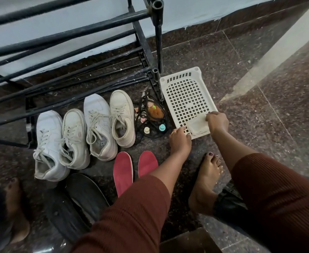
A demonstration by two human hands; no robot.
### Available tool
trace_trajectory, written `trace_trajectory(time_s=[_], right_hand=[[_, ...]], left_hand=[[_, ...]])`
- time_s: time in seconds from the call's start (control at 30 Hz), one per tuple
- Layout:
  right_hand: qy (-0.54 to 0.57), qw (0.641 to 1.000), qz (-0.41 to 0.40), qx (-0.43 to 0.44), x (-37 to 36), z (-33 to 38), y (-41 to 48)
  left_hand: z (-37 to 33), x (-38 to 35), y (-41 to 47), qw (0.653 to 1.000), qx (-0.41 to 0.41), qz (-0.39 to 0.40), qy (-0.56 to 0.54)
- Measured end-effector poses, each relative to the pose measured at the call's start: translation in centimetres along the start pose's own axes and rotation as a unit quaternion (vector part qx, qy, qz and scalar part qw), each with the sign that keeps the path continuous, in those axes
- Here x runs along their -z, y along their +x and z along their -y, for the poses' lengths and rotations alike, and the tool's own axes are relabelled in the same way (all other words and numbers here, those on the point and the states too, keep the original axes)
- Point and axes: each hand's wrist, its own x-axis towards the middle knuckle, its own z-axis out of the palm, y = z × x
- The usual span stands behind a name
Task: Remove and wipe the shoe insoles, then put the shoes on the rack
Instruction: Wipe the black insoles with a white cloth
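Note:
Several white sneakers stand in a row on the floor in front of the black rack (pixel 88 28): the outer left one (pixel 47 145), its neighbour (pixel 73 139), a third (pixel 99 125) and the cream right one (pixel 122 115). Near me lie two red insoles (pixel 122 172) (pixel 147 163) and two dark insoles (pixel 88 194). A white plastic basket (pixel 186 92) sits right of the rack. My left hand (pixel 180 137) holds its near rim. My right hand (pixel 216 121) grips a white cloth (pixel 197 126) lying in the basket's near corner.
A black wire holder (pixel 153 117) with small bottles and an orange item stands between the shoes and the basket. My bare feet (pixel 206 179) (pixel 16 207) rest on the dark granite floor. The rack's post (pixel 158 39) rises just behind the basket.

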Motion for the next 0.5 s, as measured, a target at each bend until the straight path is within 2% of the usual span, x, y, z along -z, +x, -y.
trace_trajectory(time_s=[0.13,0.23,0.37,0.5], right_hand=[[0.167,0.984,0.059,-0.018,0.8,0.2,-1.6],[0.226,0.963,0.141,-0.046,0.8,0.2,-3.2],[0.190,0.956,0.222,-0.039,-0.3,-1.0,-5.0],[0.126,0.943,0.306,-0.045,-2.9,-2.6,-7.3]], left_hand=[[-0.2,0.5,-0.3,0.988,0.046,0.019,-0.145],[0.0,1.2,-1.0,0.965,0.048,0.044,-0.253],[1.8,2.0,-2.5,0.940,0.058,0.032,-0.335],[5.4,3.0,-4.3,0.909,0.129,0.020,-0.395]])
